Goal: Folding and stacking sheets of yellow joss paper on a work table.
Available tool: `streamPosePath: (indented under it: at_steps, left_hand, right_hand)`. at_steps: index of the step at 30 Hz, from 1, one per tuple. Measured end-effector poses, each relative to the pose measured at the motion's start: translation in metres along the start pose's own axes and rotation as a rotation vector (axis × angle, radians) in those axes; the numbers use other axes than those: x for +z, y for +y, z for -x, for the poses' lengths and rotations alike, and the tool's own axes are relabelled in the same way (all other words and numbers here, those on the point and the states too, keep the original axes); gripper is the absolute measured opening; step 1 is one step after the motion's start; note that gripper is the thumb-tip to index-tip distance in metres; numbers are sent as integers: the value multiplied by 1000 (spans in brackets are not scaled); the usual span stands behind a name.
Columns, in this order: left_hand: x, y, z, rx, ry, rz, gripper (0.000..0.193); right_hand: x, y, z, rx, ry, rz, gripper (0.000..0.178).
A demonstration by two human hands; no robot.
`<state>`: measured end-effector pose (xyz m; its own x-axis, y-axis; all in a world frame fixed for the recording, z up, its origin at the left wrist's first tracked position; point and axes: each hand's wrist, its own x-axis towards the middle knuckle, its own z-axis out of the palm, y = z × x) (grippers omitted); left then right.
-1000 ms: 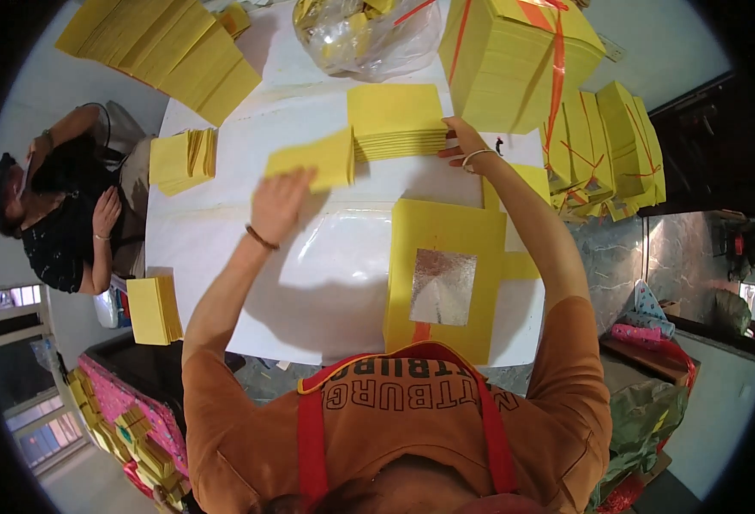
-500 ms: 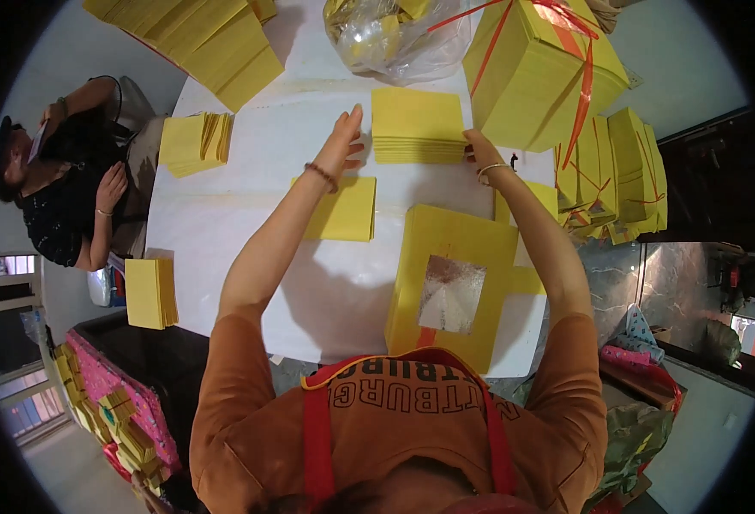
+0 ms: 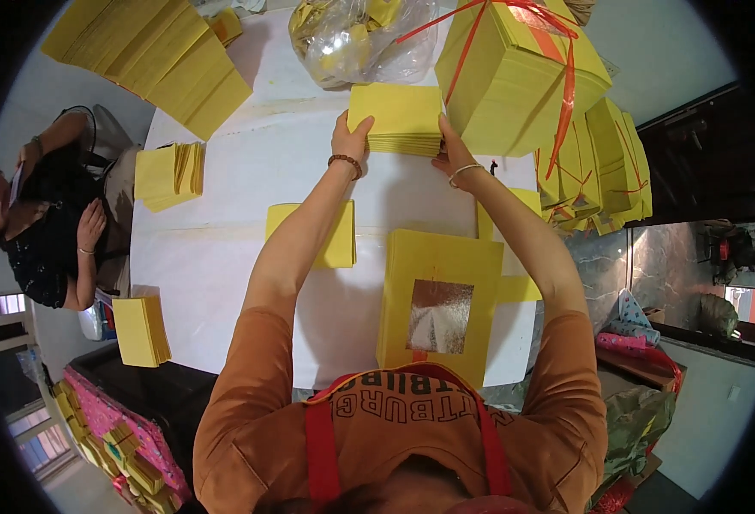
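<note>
A neat stack of folded yellow paper [image 3: 397,110] lies on the white table beyond my forearms. My left hand [image 3: 350,140] is closed on its left side, the thumb lying at the near corner. On the other side my right hand [image 3: 455,149] presses the right edge, thumb up and fingers partly hidden behind it. Closer to me sits a taller pile of large yellow sheets [image 3: 399,287] with a silver foil rectangle [image 3: 439,317] on top. A smaller yellow stack [image 3: 338,238] lies partly under my left forearm.
A tall yellow paper bundle [image 3: 497,94] tied with red ribbon stands right of the stack. Behind it is a clear plastic bag [image 3: 365,47]. More stacks [image 3: 168,174] line the left side, where a person [image 3: 60,214] sits. The white table [image 3: 223,265] has a curved edge.
My left hand has come in from the left and closed on the stack's side. My right hand has taken hold of the right edge. The whole view has shifted slightly.
</note>
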<state>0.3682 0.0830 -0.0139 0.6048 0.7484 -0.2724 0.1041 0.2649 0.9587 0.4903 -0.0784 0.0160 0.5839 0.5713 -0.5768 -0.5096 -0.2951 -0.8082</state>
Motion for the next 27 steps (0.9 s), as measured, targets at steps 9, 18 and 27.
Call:
streamPosePath:
  at_steps: [9, 18, 27]
  left_hand:
    - [14, 9, -26, 180, 57, -109, 51]
    - [26, -20, -33, 34, 86, -87, 62]
    - [25, 8, -20, 88, 49, -331, 66]
  right_hand:
    - [5, 2, -24, -79, 130, 195, 45]
    - [13, 15, -36, -135, 420, 175, 55]
    - [16, 1, -18, -165, 433, 277, 60]
